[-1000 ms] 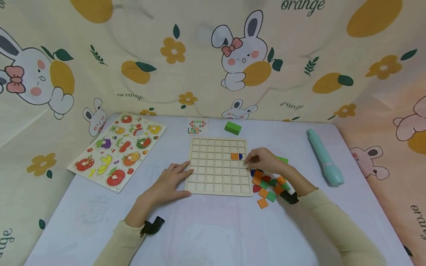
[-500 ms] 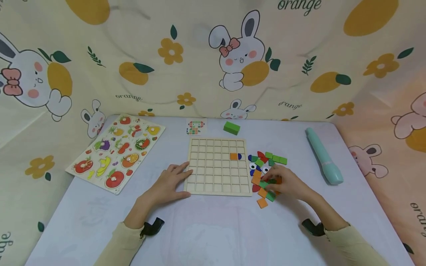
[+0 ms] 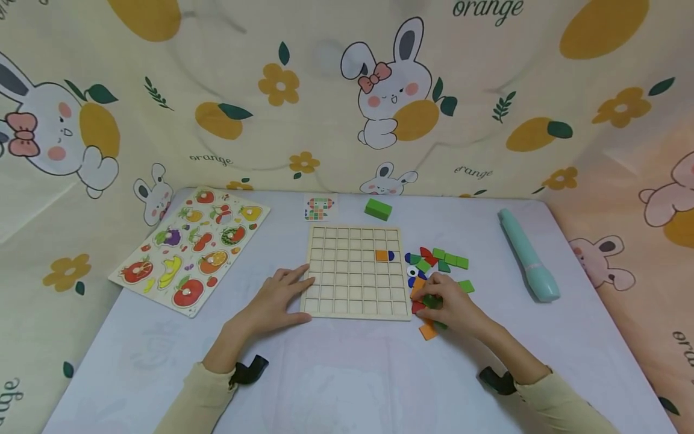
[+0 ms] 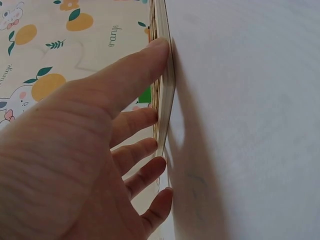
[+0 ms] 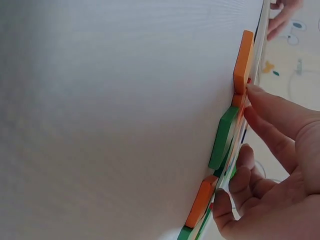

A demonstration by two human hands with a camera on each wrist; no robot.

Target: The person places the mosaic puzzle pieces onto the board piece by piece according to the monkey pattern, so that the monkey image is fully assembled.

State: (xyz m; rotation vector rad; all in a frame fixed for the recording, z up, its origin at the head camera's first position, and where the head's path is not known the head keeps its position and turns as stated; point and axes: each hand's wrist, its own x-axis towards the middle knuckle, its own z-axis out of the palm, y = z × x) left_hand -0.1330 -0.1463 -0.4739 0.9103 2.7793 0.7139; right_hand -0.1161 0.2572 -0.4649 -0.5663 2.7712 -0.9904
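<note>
A wooden grid board [image 3: 347, 289] lies in mid-table. Its only filled cells hold an orange square [image 3: 382, 255] and a blue half-round tile [image 3: 391, 256], side by side near the right edge. My left hand [image 3: 276, 301] rests at the board's left edge, thumb at the near corner; in the left wrist view its fingers [image 4: 135, 125] are spread along the rim. To the board's right, my right hand [image 3: 452, 304] reaches down over loose coloured tiles and hides some. In the right wrist view, thumb and index fingertips are apart, right at an orange tile [image 5: 243, 62].
Behind the board are a small pattern card [image 3: 321, 208] and a green block [image 3: 378, 209]. A fruit puzzle board [image 3: 190, 250] lies at left, a teal wand-shaped object [image 3: 528, 256] at right. Several green tiles [image 3: 450, 258] sit beyond the right hand.
My right hand has moved from the board's right edge toward me into the loose tiles, then slightly left among them. A green tile now shows right of the pile. The left hand stays put.
</note>
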